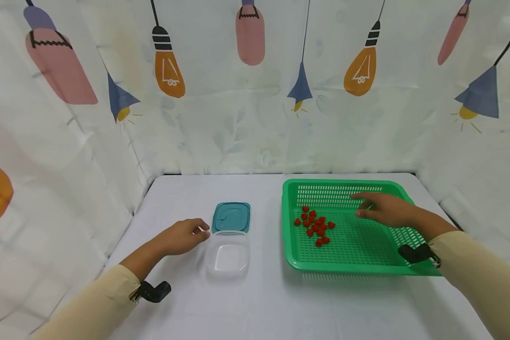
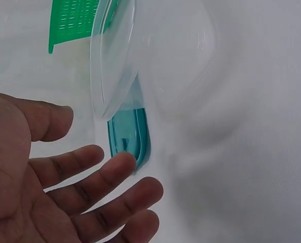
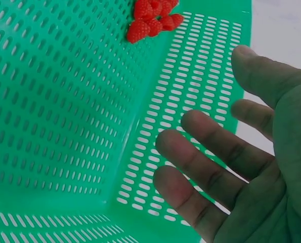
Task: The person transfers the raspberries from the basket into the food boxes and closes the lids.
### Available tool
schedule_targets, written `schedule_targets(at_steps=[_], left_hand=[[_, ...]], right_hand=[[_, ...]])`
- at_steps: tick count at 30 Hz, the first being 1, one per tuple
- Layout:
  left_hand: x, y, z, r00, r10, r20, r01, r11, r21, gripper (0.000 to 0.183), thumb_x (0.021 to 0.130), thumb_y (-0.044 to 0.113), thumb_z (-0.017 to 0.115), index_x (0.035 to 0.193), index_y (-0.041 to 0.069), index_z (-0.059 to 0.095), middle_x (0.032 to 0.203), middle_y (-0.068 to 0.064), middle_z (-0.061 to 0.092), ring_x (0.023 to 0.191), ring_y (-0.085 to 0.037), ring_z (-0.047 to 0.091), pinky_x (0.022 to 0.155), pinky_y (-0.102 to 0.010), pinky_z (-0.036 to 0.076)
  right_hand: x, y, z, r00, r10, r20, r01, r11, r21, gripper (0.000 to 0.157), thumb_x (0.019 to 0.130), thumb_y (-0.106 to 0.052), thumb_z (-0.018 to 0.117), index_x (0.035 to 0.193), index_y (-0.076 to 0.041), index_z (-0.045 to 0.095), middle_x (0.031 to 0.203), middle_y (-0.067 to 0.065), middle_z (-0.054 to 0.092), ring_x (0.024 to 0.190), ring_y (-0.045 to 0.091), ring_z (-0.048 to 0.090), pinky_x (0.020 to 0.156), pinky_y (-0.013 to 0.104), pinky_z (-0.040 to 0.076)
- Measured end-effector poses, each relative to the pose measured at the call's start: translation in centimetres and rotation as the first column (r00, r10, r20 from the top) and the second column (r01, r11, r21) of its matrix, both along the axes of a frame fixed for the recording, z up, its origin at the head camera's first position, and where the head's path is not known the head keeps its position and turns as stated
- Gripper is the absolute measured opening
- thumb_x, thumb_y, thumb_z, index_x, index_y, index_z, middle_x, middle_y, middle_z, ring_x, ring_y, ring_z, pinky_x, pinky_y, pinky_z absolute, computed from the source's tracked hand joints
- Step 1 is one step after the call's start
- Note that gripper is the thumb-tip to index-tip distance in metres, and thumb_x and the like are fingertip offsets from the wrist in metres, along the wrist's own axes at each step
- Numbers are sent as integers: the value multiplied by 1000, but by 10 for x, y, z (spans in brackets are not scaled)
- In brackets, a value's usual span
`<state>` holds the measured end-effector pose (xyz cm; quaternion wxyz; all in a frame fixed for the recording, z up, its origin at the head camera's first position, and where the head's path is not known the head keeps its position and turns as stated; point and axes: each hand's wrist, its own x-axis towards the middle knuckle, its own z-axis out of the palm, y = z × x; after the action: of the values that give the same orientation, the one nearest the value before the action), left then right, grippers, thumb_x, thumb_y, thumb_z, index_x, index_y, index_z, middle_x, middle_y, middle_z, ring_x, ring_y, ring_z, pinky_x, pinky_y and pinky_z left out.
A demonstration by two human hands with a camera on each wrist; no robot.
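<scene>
A clear plastic container (image 1: 227, 253) stands on the table, with a teal lid (image 1: 231, 217) lying flat just behind it. My left hand (image 1: 184, 236) hovers beside the container's left side; its fingers are loosely bent and hold nothing, as the left wrist view shows. Over the right half of a green perforated basket (image 1: 357, 267) is my right hand (image 1: 384, 209), fingers spread and relaxed, nothing in them. Several red raspberries (image 1: 316, 226) lie in the basket's left part, apart from the right hand. The right wrist view shows a cluster of the raspberries (image 3: 153, 19) beyond the fingers.
A white-covered table (image 1: 255, 307) carries everything. The basket takes up its right side, and its raised walls stand around the raspberries. Behind and at both sides hangs a pale curtain (image 1: 221, 127) printed with lamps and bulbs.
</scene>
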<state>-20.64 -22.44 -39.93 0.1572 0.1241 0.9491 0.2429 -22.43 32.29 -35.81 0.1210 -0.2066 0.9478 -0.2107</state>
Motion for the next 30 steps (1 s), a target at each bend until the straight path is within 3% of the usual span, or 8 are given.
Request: schedule_targets(at_steps=[9, 18, 30], left_hand=[[1, 0, -3, 984, 76, 164, -92, 991, 94, 37, 102, 29, 61, 129, 4, 60, 101, -6, 68, 84, -22, 64, 64, -37, 53], [6, 2, -6, 975, 83, 207, -112, 985, 132, 33, 102, 24, 61, 128, 4, 59, 92, -4, 67, 79, -22, 63, 64, -37, 53], [8, 6, -12, 968, 109, 227, -145, 978, 151, 29, 101, 21, 62, 125, 4, 61, 90, -5, 67, 77, -23, 63, 63, -36, 52]], right_hand=[[-10, -8, 2, 995, -2, 96, 5, 1000, -27, 58, 105, -36, 58, 149, 0, 47, 119, 15, 70, 97, 25, 70, 76, 46, 55], [-19, -11, 2, 966, -17, 257, 52, 990, -128, 56, 105, -32, 59, 150, -1, 45, 121, 21, 68, 91, 28, 71, 63, 40, 56], [-23, -14, -10, 957, -15, 289, 59, 988, -144, 51, 106, -28, 58, 148, 0, 48, 111, 19, 71, 86, 30, 72, 58, 42, 55]])
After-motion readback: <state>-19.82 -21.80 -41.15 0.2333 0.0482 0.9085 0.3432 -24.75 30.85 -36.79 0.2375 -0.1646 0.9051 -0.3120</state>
